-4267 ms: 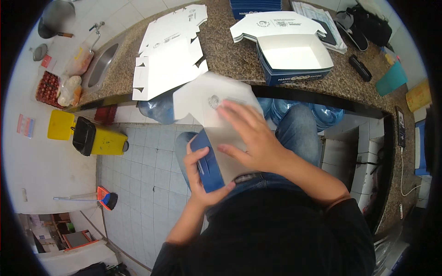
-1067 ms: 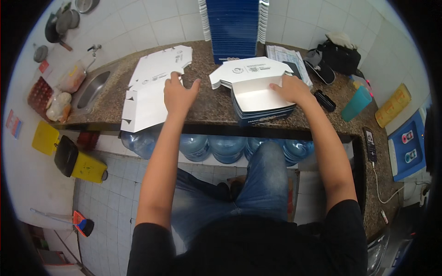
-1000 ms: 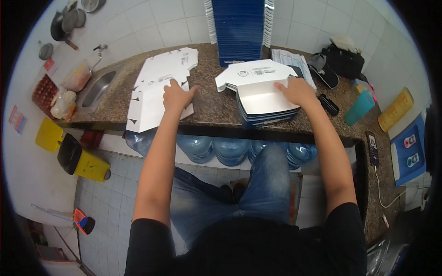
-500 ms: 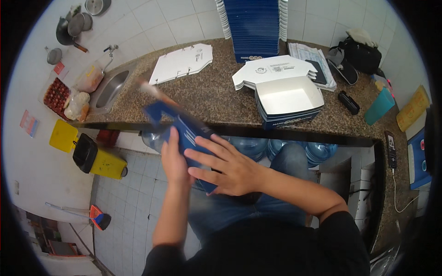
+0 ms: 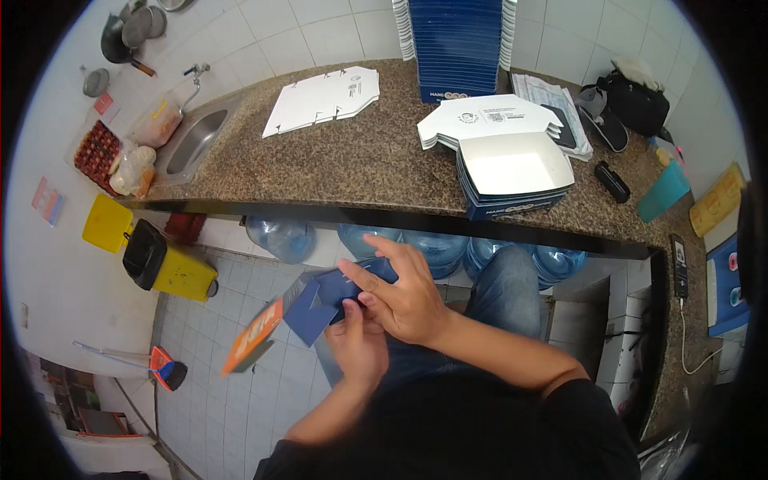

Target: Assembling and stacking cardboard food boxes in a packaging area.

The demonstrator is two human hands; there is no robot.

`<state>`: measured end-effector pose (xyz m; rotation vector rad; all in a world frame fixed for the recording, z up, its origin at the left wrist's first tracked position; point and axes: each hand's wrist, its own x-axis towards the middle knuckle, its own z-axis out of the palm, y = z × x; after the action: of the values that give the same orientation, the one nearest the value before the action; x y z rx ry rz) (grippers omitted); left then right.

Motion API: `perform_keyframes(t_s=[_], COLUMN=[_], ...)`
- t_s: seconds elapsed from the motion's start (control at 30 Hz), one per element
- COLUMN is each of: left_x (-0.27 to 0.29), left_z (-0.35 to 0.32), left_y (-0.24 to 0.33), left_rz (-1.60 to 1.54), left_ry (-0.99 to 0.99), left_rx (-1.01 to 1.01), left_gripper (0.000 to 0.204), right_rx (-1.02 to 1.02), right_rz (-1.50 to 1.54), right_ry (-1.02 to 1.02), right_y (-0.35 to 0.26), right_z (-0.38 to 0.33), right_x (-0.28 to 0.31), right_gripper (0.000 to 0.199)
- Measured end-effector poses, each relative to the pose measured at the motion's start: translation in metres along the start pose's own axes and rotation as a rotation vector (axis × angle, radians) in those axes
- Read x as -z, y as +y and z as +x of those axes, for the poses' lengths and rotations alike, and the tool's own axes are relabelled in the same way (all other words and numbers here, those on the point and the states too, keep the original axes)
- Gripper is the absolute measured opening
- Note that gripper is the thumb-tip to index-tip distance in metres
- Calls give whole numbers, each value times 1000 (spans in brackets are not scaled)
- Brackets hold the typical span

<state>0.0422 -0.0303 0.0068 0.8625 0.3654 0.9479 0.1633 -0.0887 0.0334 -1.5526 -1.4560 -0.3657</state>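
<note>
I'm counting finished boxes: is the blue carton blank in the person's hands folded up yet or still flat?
Partly folded. The carton blank has flaps bent at angles between the left hand and right hand, but forms no closed box.

Even, bright, diffuse light; soft shadow beneath the tabletop's (image 5: 352,160) near edge. Strong fisheye bending and black vignette at the rim; slight motion blur on the hands (image 5: 384,312).
</note>
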Motion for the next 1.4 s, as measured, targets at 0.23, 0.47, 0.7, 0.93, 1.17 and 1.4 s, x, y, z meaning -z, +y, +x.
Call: perform_keyframes(t_s=[0.23,0.47,0.7,0.93,1.17,1.4], left_x=[10,46,31,13,32,71], left_z=[8,-14,-23,-10,11,22], left_y=[15,42,20,36,39,40], left_rz=[147,937,838,711,1105,237], left_ry=[-5,-518,-391,-426,-202,-231], left_rx=[-7,78,133,13,-365,210], left_gripper=[35,32,54,68,86,56], right_rx=[-137,-528,-735,-684,-377,-1209], right_rz=[213,493,553,502,187,1203], right_ry=[-78,-581,-747,-563,-352,266], right_y=[-11,17,14,30,35,49], right_z=[-28,-40,-57,-60,-59,-59], right_x=[6,54,51,52,51,43], right_gripper=[69,49,36,48,91,49])
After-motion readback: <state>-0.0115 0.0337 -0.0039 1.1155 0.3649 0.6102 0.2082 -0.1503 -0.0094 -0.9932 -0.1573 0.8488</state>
